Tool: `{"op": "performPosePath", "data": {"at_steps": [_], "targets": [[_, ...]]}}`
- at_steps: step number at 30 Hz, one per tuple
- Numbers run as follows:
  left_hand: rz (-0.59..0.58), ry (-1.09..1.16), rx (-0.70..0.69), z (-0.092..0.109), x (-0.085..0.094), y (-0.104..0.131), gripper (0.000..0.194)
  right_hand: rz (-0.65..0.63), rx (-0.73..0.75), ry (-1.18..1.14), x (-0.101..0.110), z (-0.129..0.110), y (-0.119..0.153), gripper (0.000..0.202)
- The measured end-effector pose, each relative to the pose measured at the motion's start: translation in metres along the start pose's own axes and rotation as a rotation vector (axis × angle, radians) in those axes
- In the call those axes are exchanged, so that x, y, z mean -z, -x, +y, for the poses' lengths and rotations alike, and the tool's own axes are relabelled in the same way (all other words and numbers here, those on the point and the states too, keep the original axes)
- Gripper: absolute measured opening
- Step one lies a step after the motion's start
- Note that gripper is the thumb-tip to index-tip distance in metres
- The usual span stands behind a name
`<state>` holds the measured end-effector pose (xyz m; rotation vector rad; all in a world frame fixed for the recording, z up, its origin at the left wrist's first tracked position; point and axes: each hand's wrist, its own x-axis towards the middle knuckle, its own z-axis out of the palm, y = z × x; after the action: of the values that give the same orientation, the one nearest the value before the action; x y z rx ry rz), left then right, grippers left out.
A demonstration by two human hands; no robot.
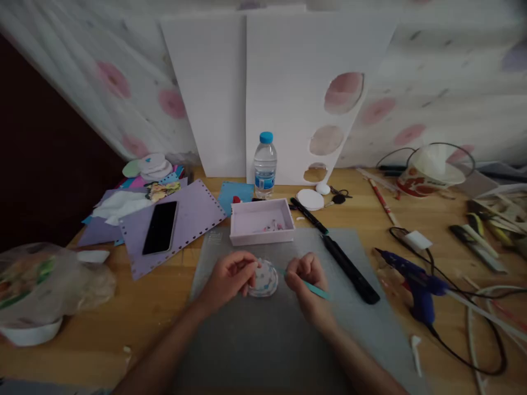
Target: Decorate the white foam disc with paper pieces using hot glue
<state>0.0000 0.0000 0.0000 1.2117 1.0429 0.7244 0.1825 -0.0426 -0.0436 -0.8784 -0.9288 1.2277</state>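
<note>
A small round white disc (265,278) with blue and pinkish marks and a layered rim lies over the grey cutting mat (247,340). My left hand (230,277) is closed at its left edge, thumb and forefinger pinched together there. Between the fingers of my right hand (308,282), just right of the disc, is a slim teal tool (317,290). Its thin tip points left toward the disc; its exact kind is unclear. Beyond both hands stands an open pale pink box (261,237) with small colourful bits inside.
A black utility knife (349,269) and black pen (308,215) lie right of the box. Farther right is a blue glue gun (420,285) with trailing cables. A water bottle (265,167) stands behind the box. Left are a phone (160,227) on purple paper and bagged food (33,285).
</note>
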Motion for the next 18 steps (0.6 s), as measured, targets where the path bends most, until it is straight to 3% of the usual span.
{"op": "performPosePath", "data": {"at_steps": [4,7,18], "targets": [[0.041,0.112,-0.018,-0.03,-0.01,-0.003,0.029,-0.028,-0.008,-0.003,-0.002,0.003,0.001,0.035],[0.001,0.146,-0.001,-0.043,-0.013,0.003,0.034,-0.045,-0.031,-0.012,-0.005,0.004,0.002,0.036],[-0.062,0.173,-0.009,-0.043,-0.009,0.002,0.034,-0.085,-0.036,0.008,-0.015,0.004,0.005,0.034]]}}
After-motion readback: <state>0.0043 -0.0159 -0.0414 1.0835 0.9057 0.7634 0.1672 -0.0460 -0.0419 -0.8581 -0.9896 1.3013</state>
